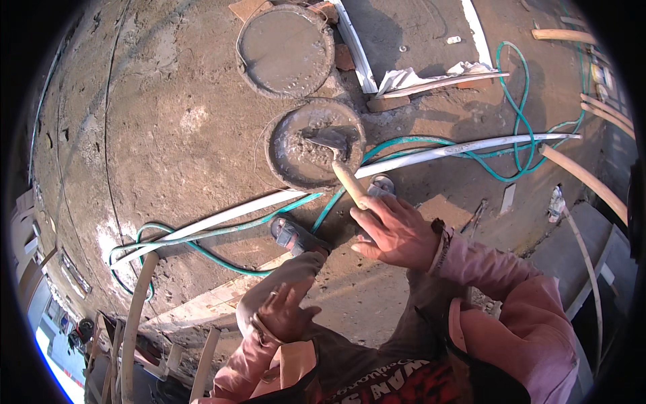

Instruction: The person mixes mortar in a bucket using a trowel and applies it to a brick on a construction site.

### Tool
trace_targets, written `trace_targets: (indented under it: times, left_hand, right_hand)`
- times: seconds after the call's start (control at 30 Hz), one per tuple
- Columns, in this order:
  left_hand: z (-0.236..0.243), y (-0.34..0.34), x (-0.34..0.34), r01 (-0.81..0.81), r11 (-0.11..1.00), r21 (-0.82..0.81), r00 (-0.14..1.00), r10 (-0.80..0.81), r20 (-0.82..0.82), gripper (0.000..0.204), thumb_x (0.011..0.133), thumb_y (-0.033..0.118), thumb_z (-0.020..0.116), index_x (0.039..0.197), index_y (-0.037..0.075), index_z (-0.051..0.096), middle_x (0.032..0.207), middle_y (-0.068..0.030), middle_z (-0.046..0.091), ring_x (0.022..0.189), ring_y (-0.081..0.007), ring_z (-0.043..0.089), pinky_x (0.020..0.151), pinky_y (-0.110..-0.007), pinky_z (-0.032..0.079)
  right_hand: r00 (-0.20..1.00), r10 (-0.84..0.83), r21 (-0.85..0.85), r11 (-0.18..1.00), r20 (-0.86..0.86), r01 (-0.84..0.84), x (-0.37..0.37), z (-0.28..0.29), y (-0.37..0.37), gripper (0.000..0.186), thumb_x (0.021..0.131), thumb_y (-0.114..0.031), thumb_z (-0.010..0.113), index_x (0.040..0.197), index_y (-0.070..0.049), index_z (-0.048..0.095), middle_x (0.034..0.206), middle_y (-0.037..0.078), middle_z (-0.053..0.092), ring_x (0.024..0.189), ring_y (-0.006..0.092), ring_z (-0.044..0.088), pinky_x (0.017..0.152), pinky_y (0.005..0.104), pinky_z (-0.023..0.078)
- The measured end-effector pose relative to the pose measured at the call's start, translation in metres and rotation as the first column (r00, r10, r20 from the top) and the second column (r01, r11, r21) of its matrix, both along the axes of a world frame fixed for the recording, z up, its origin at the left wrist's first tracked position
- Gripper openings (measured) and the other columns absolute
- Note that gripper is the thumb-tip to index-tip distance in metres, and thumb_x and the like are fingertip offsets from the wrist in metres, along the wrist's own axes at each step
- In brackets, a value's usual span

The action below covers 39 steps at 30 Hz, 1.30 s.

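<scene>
My right hand (pixel 397 232) is over the upper end of a trowel's (pixel 349 183) pale wooden handle, its fingers round the handle end, which they partly hide. The trowel's dark blade slants down into a round pan (pixel 272 156) of wet grey mortar (pixel 296 149), with lumpy mortar around the blade. My left hand (pixel 288 314) holds nothing. Its fingers are apart, and it is in front of my left knee. A second round pan (pixel 330 50), full of smooth grey slurry, stands just beyond the first one.
A white pipe (pixel 222 218) and a green hose (pixel 515 111) run across the rough ground (pixel 168 135) by my feet. At the far right is a white-edged frame (pixel 356 47) around grey material. Wooden poles (pixel 138 316) stand at lower left, and others (pixel 585 182) at right.
</scene>
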<state>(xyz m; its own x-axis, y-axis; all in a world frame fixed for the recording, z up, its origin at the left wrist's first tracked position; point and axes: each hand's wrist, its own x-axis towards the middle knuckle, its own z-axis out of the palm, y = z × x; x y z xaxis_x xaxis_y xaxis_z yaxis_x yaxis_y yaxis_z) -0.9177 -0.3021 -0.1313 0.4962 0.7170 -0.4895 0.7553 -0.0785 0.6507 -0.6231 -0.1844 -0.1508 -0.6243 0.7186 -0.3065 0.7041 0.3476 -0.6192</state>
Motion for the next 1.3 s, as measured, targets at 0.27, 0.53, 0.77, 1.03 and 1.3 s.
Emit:
trace_targets:
  times: [0.27,0.53,0.77,1.03,1.3]
  left_hand:
    - [-0.193,0.162,-0.029,-0.481,0.850,-0.213,0.844,0.515,0.148,0.073,0.087,0.033,0.062,0.141,0.001,0.025,0.124,-0.0271,0.049,0.115,-0.0351,0.051,0.096,-0.040,0.042]
    - [-0.255,0.178,-0.054,-0.329,0.870,-0.367,0.835,0.450,0.316,0.044,0.095,0.018,0.043,0.136,0.001,0.038,0.114,-0.0159,0.060,0.090,-0.0198,0.063,0.075,-0.031,0.051]
    - [-0.259,0.167,-0.047,-0.401,0.759,-0.513,0.763,0.587,0.271,0.042,0.095,0.011,0.035,0.136,0.001,0.037,0.109,-0.0122,0.062,0.072,-0.0138,0.065,0.062,-0.023,0.054]
    - [-0.282,0.155,-0.039,-0.511,0.694,-0.508,0.637,0.702,0.319,0.035,0.096,0.016,0.043,0.126,-0.001,0.050,0.091,-0.0088,0.064,0.066,-0.0144,0.063,0.063,-0.027,0.053]
    - [-0.286,0.148,-0.041,-0.512,0.606,-0.609,0.491,0.788,0.371,0.035,0.096,0.018,0.045,0.124,-0.002,0.051,0.093,-0.0088,0.063,0.068,-0.0144,0.062,0.063,-0.027,0.053]
  right_hand:
    - [0.798,0.469,-0.335,0.873,0.378,-0.354,-0.004,-0.151,0.075,0.053,0.071,-0.011,0.057,0.114,0.017,0.045,0.086,0.027,0.060,0.077,0.0357,0.065,0.068,0.0412,0.052]
    - [0.727,0.294,0.107,0.887,0.620,-0.449,0.007,-0.060,0.067,0.047,0.078,-0.009,0.052,0.123,0.005,0.047,0.091,0.019,0.057,0.068,0.0260,0.063,0.059,0.0364,0.051]
    - [0.598,0.197,0.288,0.734,0.777,-0.615,-0.033,-0.001,0.095,0.043,0.079,-0.011,0.052,0.121,-0.005,0.052,0.089,0.014,0.059,0.068,0.0250,0.063,0.052,0.0362,0.046]
    - [0.623,0.280,0.311,0.676,0.730,-0.668,-0.060,-0.114,0.053,0.037,0.080,-0.012,0.049,0.113,0.005,0.054,0.077,0.011,0.061,0.060,0.0209,0.062,0.055,0.0360,0.050]
    - [0.670,0.227,0.250,0.806,0.707,-0.536,-0.020,-0.028,0.024,0.044,0.083,-0.016,0.051,0.125,-0.003,0.050,0.080,0.015,0.062,0.060,0.0259,0.062,0.055,0.0399,0.049]
